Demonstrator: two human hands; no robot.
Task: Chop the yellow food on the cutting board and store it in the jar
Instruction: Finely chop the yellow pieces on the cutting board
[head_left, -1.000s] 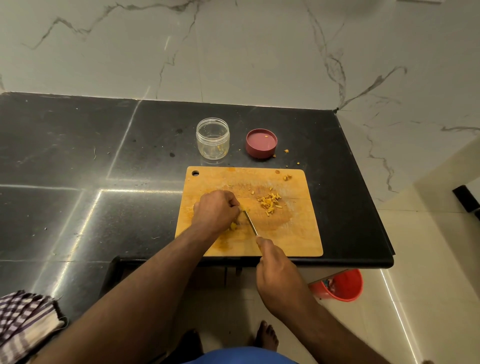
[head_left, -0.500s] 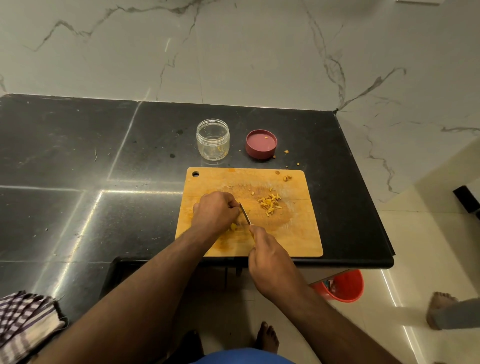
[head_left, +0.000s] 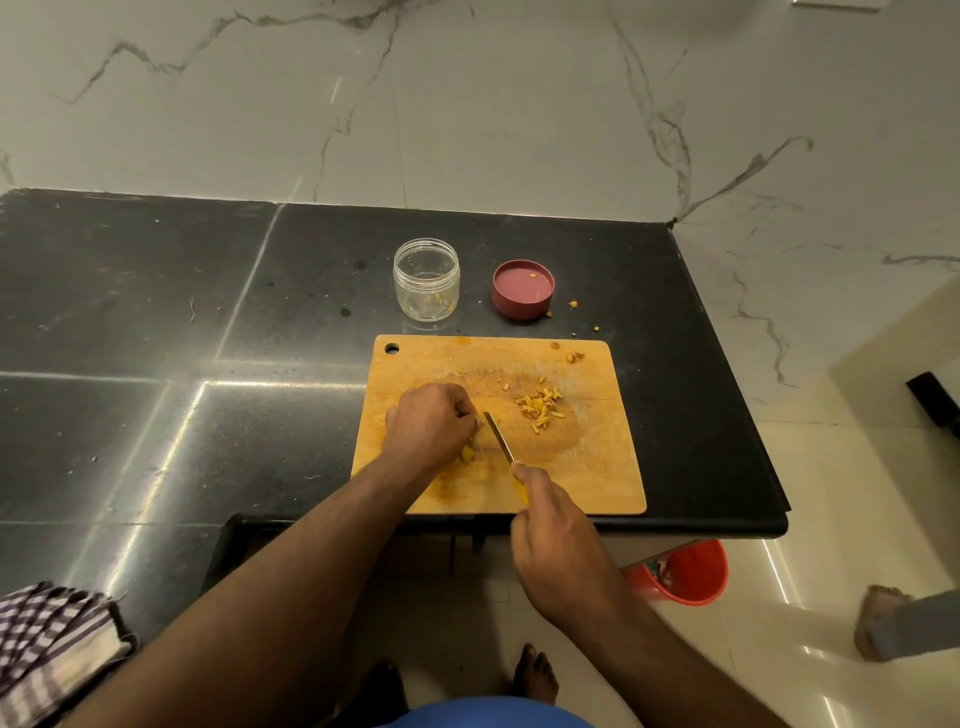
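Since a second ago the knife (head_left: 500, 437) has slid closer to the left hand (head_left: 431, 423), whose grip pins the uncut yellow food (head_left: 467, 454) on the cutting board (head_left: 597, 483). Right hand (head_left: 553, 525) clenches the handle. Chopping continues; next slice needs fingertips clear. Cut pieces (head_left: 537, 408) lie at 3 o'clock. Jar (head_left: 426, 279) at 12 o'clock looks nearly empty, its lid (head_left: 523, 288) beside it.

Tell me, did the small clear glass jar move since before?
No. The small clear glass jar sits beside the round red lid, behind the wooden cutting board, as earlier.
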